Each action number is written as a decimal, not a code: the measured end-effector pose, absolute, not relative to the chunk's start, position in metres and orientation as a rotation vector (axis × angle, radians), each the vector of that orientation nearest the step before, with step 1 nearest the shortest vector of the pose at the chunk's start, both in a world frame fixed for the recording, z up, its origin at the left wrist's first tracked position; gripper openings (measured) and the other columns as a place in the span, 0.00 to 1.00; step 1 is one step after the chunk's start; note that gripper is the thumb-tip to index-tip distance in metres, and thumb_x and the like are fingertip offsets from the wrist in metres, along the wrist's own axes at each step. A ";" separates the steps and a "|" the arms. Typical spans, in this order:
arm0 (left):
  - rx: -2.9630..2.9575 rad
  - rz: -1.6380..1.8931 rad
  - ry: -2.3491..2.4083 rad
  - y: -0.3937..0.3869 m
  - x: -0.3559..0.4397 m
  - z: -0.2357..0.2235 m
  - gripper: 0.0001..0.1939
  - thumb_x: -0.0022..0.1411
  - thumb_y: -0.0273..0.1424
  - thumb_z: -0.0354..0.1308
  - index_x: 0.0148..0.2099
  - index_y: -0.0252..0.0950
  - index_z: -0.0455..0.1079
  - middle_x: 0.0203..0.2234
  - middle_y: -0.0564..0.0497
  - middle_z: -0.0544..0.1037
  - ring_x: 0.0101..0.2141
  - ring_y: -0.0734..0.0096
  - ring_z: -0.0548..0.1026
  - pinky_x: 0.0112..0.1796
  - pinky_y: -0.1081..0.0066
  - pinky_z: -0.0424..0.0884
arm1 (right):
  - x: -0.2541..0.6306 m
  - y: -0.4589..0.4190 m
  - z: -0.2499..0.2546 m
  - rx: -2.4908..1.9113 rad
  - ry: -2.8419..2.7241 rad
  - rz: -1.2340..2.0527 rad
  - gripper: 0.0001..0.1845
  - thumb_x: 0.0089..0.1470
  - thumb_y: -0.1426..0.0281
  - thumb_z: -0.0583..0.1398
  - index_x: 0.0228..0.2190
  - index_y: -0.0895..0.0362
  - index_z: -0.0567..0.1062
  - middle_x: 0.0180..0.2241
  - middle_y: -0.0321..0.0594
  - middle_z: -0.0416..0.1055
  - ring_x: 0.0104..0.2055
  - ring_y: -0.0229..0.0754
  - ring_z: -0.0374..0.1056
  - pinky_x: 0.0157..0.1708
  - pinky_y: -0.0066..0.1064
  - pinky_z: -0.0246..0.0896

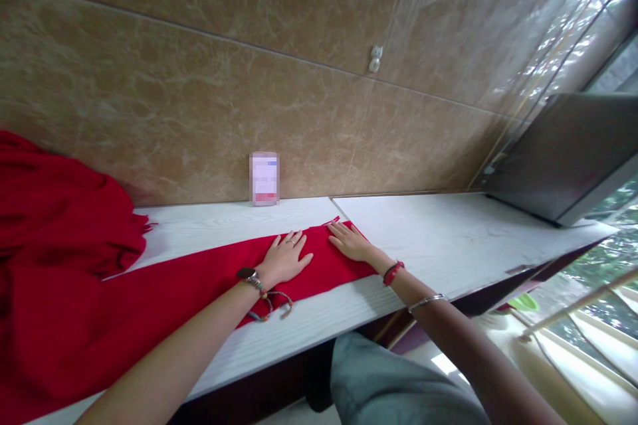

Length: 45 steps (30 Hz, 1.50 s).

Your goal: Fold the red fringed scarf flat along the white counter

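A length of red cloth (174, 285) is laid out along the surface (423, 232), with its bunched part heaped toward the left end and its squared-off end lying near the middle. The cloth is touched by the left hand (285, 260), palm down with fingers spread, and by the right hand (353, 244), laid flat at the squared-off end with fingers slightly spread. A smartphone (264, 179) is propped at the back edge against the tiled wall (174, 80).
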State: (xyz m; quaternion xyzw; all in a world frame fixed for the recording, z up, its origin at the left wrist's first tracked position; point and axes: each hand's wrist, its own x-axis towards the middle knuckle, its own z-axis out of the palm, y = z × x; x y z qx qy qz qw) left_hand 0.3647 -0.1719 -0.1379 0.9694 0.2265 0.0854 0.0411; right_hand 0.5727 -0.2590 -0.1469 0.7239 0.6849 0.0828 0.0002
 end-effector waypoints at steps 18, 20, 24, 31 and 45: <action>2.961 0.252 0.709 -0.171 0.358 -0.137 0.26 0.63 0.41 0.35 0.61 0.36 0.51 0.60 0.48 0.53 0.59 0.62 0.48 0.55 0.55 0.46 | 0.534 -0.279 -0.143 2.242 2.352 0.128 0.28 0.60 0.60 0.38 0.59 0.58 0.49 0.61 0.46 0.45 0.62 0.46 0.37 0.56 0.48 0.41; 2.964 0.221 0.710 -0.170 0.357 -0.135 0.26 0.63 0.41 0.36 0.61 0.37 0.50 0.60 0.49 0.52 0.59 0.61 0.48 0.55 0.54 0.46 | 0.550 -0.283 -0.146 2.278 2.277 0.137 0.27 0.60 0.62 0.39 0.59 0.58 0.49 0.61 0.47 0.44 0.62 0.46 0.37 0.56 0.47 0.42; 2.971 0.195 0.718 -0.169 0.356 -0.134 0.26 0.63 0.40 0.36 0.61 0.37 0.50 0.60 0.49 0.51 0.59 0.61 0.48 0.55 0.54 0.46 | 0.591 -0.294 -0.151 2.338 2.115 0.160 0.25 0.61 0.64 0.39 0.58 0.55 0.52 0.60 0.47 0.45 0.62 0.47 0.38 0.54 0.53 0.44; 2.967 0.213 0.711 -0.170 0.358 -0.137 0.27 0.64 0.41 0.35 0.61 0.37 0.51 0.60 0.48 0.52 0.59 0.61 0.48 0.55 0.55 0.46 | 0.605 -0.303 -0.131 2.627 1.928 0.205 0.26 0.61 0.64 0.39 0.57 0.62 0.53 0.60 0.53 0.45 0.62 0.52 0.39 0.54 0.55 0.41; 2.876 -0.053 0.794 -0.155 0.335 -0.126 0.35 0.61 0.50 0.35 0.63 0.34 0.44 0.62 0.43 0.42 0.60 0.58 0.40 0.55 0.55 0.44 | 0.518 -0.251 -0.143 2.197 2.269 0.166 0.27 0.59 0.63 0.41 0.58 0.60 0.51 0.61 0.48 0.43 0.62 0.52 0.39 0.53 0.52 0.46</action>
